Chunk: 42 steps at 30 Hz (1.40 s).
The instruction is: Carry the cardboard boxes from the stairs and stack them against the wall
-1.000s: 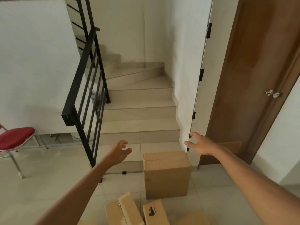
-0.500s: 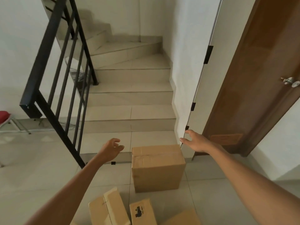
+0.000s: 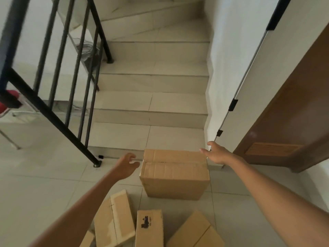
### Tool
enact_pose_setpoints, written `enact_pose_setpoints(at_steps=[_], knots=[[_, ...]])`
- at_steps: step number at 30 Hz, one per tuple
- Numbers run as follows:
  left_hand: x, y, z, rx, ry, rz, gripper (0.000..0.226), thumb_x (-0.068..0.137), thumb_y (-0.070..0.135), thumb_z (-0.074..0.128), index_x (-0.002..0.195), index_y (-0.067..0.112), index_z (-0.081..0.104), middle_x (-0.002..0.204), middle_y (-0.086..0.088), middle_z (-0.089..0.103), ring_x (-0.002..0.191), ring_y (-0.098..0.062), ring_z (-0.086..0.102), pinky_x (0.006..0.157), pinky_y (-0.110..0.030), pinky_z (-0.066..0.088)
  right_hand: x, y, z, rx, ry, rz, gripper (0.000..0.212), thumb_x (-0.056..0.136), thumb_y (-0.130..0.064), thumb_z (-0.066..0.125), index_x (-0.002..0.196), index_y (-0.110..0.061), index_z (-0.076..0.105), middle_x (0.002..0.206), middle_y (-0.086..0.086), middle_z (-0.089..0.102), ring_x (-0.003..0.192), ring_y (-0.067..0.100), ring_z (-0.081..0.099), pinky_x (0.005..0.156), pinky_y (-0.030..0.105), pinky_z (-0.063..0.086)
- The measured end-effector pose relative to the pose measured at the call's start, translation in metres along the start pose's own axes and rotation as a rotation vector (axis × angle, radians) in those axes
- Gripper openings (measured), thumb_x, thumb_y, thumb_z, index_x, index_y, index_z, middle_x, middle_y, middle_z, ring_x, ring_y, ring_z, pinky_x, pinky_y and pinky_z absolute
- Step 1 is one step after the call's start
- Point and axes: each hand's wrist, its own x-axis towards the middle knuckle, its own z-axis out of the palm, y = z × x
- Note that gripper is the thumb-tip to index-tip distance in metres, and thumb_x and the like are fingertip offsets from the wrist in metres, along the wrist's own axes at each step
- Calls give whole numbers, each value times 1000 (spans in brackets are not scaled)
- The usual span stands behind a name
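A large taped cardboard box (image 3: 175, 173) stands on the floor against the bottom step of the stairs (image 3: 151, 104). My left hand (image 3: 125, 166) hovers just off its left side, fingers curled and apart, holding nothing. My right hand (image 3: 216, 154) is spread open at the box's far right top corner, close to it or just touching. Nearer to me lie three smaller boxes: a tilted one (image 3: 114, 218), a narrow one with a dark print (image 3: 149, 227) and another (image 3: 195, 230) at the right.
A black stair railing (image 3: 53, 90) runs down at the left to a post foot on the floor. A white wall (image 3: 226, 59) flanks the stairs on the right, with a brown door (image 3: 293, 113) beyond. A red chair (image 3: 5, 106) shows behind the railing.
The view has moved closer and tilted down toward the large box. Both hands have dropped lower and now flank the top of the box.
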Motion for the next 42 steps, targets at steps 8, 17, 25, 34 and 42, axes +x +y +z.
enact_pose_setpoints(at_steps=[8, 17, 25, 34, 42], knots=[[106, -54, 85, 99, -77, -125, 52, 93, 27, 59, 139, 10, 41, 140, -12, 47, 127, -25, 46, 99, -32, 40, 134, 83, 82, 72, 0, 157, 79, 97, -52, 43, 152, -4, 12, 157, 15, 24, 142, 31, 29, 109, 37, 32], [215, -117, 154, 46, -67, -257, 71, 90, 40, 60, 146, 9, 30, 150, -17, 31, 136, -35, 32, 109, -48, 33, 234, 151, 154, 204, 49, 307, 89, 93, -61, 41, 153, -6, 6, 159, 15, 19, 143, 33, 27, 111, 41, 30], [270, -145, 212, -362, -48, -421, 82, 84, 61, 56, 140, 8, 28, 121, -8, 48, 106, -26, 51, 86, -38, 46, 281, 185, 190, 323, 43, 386, 93, 88, -59, 54, 150, -9, 6, 153, 13, 31, 137, 34, 37, 107, 42, 35], [239, -174, 235, -523, -116, -483, 79, 75, 65, 56, 132, 11, 49, 113, -11, 61, 104, -30, 59, 91, -48, 52, 258, 217, 192, 567, -21, 463, 101, 66, -42, 84, 144, -18, 24, 138, 9, 45, 126, 29, 45, 105, 49, 40], [178, -156, 201, -601, -164, -379, 58, 87, 51, 52, 128, 10, 53, 108, -11, 63, 99, -26, 60, 75, -36, 51, 179, 201, 183, 610, 66, 502, 89, 72, -43, 79, 143, -16, 33, 139, 13, 45, 121, 32, 47, 90, 40, 43]])
